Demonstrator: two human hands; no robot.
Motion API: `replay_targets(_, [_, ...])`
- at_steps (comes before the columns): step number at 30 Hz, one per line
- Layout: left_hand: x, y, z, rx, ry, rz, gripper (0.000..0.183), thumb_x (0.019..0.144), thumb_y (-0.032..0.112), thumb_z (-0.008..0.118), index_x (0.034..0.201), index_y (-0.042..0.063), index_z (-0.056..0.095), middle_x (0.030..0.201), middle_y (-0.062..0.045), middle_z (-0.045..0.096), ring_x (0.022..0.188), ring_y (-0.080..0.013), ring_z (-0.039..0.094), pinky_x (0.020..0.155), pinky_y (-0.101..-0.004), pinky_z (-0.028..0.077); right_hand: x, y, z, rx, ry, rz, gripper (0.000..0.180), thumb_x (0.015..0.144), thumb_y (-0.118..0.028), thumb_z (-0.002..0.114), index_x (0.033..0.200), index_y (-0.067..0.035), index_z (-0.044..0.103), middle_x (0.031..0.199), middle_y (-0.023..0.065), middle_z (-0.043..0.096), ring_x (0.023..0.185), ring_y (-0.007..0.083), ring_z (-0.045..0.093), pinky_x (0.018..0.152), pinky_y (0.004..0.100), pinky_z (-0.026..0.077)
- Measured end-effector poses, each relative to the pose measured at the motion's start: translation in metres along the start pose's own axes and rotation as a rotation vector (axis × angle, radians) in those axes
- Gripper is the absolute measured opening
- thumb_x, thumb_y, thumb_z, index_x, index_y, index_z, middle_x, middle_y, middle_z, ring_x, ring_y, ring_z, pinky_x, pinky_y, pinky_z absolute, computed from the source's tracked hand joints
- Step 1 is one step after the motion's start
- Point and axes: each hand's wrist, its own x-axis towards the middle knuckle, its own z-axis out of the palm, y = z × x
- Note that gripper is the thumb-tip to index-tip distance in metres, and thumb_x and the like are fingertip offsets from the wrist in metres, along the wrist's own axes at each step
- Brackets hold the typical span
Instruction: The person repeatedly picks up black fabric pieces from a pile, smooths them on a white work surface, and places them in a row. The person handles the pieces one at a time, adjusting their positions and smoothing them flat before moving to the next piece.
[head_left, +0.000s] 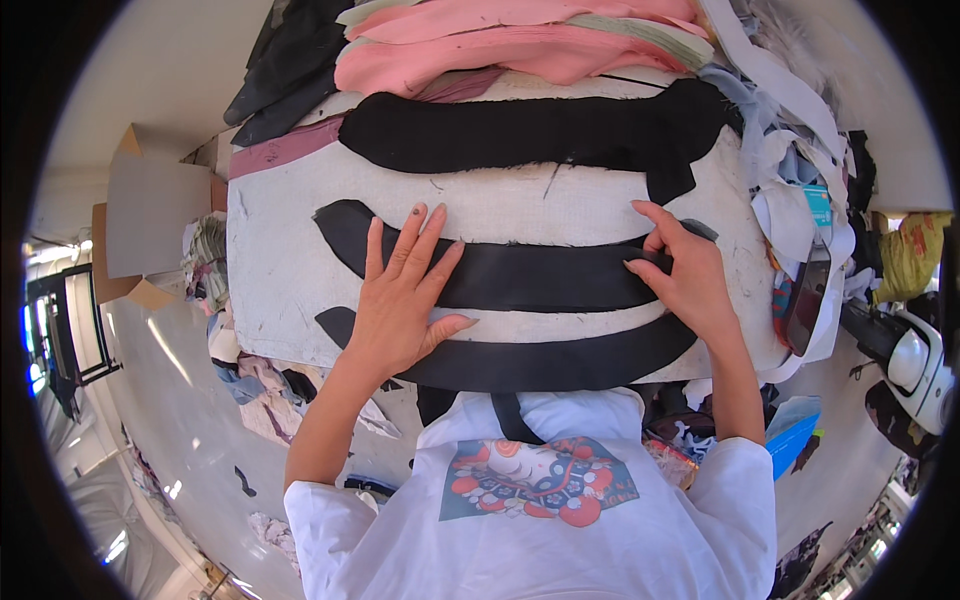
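A curved black fabric strip with frayed edges lies across the pale cloth-covered table. My left hand rests flat on its left part, fingers spread and holding nothing. At the right end, my right hand pinches the strip's fabric between thumb and bent fingers, with the index finger raised. Part of that end is hidden under the hand. Closer to my body, a second curved black strip runs along the table's front edge, its left part covered by my left hand and wrist.
Beyond the strips lies a stack of black cut pieces. Pink fabric layers and dark cloth fill the far side. White strips and a phone lie at the right edge. A cardboard box stands left.
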Motion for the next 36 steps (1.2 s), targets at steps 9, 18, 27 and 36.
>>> replay_targets(9, [0.035, 0.033, 0.013, -0.079, -0.170, 0.290, 0.092, 0.086, 0.076, 0.030, 0.150, 0.011, 0.036, 0.160, -0.013, 0.024, 0.149, -0.0290, 0.019, 0.121, -0.0535, 0.001, -0.003, 0.013, -0.019, 0.134, -0.012, 0.105, 0.064, 0.074, -0.008, 0.077, 0.134, -0.013, 0.054, 0.080, 0.0072, 0.061, 0.072, 0.0230, 0.061, 0.069, 0.0330, 0.049])
replay_targets(18, [0.068, 0.070, 0.022, -0.155, -0.111, 0.490, 0.091, 0.085, 0.075, 0.035, 0.153, 0.014, 0.032, 0.161, -0.011, 0.023, 0.150, -0.0265, 0.020, 0.121, -0.0535, 0.005, -0.009, 0.031, -0.028, 0.226, -0.007, 0.144, 0.063, 0.076, 0.008, 0.065, 0.136, -0.008, 0.052, 0.084, 0.0009, 0.054, 0.076, 0.0087, 0.051, 0.073, 0.0208, 0.043])
replay_targets(27, [0.070, 0.072, 0.026, -0.164, -0.141, 0.494, 0.095, 0.083, 0.076, 0.038, 0.153, 0.013, 0.031, 0.161, -0.012, 0.021, 0.150, -0.0269, 0.017, 0.121, -0.0531, 0.006, -0.010, 0.050, -0.028, 0.275, 0.148, 0.154, 0.060, 0.076, 0.003, 0.070, 0.132, -0.010, 0.055, 0.081, 0.0048, 0.060, 0.072, 0.0172, 0.058, 0.071, 0.0287, 0.048])
replay_targets(36, [0.070, 0.073, 0.026, -0.158, -0.147, 0.480, 0.091, 0.083, 0.075, 0.041, 0.152, 0.016, 0.034, 0.161, -0.013, 0.021, 0.150, -0.0284, 0.017, 0.120, -0.0563, 0.006, -0.011, 0.064, -0.017, 0.213, 0.317, 0.047, 0.059, 0.080, 0.006, 0.071, 0.135, -0.010, 0.056, 0.083, -0.0022, 0.055, 0.070, 0.0040, 0.048, 0.064, 0.0187, 0.041])
